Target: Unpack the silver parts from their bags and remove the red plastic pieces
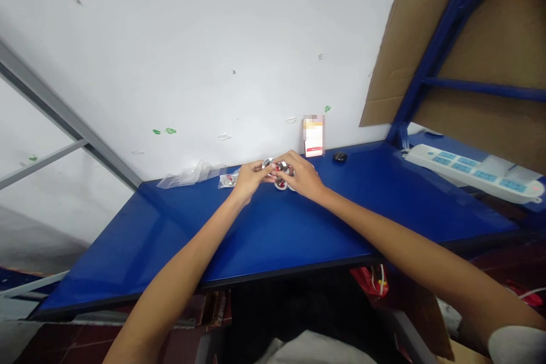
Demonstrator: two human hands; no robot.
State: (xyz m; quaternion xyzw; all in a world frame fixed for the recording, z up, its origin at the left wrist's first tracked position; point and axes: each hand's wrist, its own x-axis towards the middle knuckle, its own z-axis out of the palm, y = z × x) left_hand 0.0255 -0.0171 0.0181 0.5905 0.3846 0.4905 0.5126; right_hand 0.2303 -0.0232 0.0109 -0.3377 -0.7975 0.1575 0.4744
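My left hand and right hand were pinched together on small silver-and-red metal parts at the blue table's far edge by the wall. They looked like loose discs; a slack grip could have dropped one.
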